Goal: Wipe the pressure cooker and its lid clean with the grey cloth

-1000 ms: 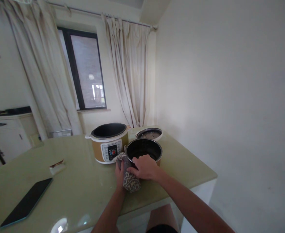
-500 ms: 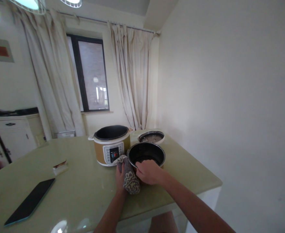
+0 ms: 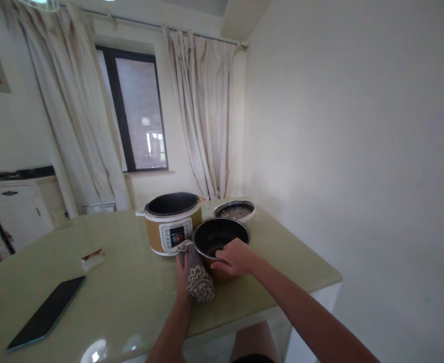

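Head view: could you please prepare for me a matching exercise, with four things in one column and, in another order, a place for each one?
Things:
1. Left hand
2. Right hand
3. Round lid
4. Flat black device

Places:
A. Behind the dark pot
B. On the left part of the table
C. At the pot's near rim
D. On the patterned cloth

Pairs: 1-D; 2-C; 3-A; 4-B
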Tool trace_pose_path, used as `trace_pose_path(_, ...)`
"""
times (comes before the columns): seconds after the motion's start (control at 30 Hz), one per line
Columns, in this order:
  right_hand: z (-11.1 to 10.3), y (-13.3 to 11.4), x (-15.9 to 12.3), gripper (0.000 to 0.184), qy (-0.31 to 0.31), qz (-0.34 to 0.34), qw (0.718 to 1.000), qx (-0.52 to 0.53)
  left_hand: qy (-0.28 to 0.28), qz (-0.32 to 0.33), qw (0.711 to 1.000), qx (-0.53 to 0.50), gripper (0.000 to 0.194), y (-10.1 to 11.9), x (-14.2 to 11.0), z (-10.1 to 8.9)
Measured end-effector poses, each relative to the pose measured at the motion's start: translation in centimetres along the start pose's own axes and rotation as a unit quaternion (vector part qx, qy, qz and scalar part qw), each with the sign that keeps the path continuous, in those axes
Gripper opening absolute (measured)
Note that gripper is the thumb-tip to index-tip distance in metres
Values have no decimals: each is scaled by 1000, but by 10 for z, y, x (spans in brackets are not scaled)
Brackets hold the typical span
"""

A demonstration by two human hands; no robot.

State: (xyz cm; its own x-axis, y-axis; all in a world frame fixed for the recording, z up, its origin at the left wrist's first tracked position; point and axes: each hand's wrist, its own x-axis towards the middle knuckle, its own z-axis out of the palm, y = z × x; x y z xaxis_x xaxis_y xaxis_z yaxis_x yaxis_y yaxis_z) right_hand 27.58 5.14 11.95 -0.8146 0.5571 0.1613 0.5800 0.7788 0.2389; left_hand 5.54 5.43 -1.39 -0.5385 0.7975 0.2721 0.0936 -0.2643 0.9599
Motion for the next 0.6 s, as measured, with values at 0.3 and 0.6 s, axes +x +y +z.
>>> trace_pose_path(0.3,22,28,-1,62,69,18,997,17,-132,63,984,97,32,26,-70,19)
trace_pose_path(0.6,8,-13,-44,59,419,195,844,273,-221,102,966,85,34,81,-110,41)
